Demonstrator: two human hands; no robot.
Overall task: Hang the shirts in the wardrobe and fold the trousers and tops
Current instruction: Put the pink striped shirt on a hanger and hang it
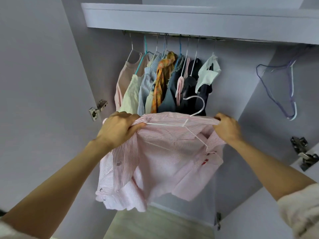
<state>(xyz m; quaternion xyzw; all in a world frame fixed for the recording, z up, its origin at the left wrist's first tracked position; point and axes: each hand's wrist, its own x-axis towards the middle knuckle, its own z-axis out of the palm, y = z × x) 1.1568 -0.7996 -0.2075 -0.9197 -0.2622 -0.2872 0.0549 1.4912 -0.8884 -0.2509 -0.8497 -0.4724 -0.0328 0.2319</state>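
Observation:
A pink and white striped shirt (pixel 155 161) hangs in front of the open wardrobe, stretched between my two hands. A white hanger (pixel 198 107) lies inside its shoulders, hook pointing up and left. My left hand (pixel 119 128) grips the shirt's left shoulder together with the hanger's arm. My right hand (pixel 226 126) pinches the fabric at the right shoulder. The shirt is below the wardrobe rail (pixel 172 34), apart from it.
Several garments (pixel 164 83) hang on the rail, from pale pink at left to a dark one with a white collar at right. Empty hangers (pixel 279 90) hang on the right door. Open doors stand either side, with metal hinges (pixel 98 109). A shelf (pixel 189 16) runs overhead.

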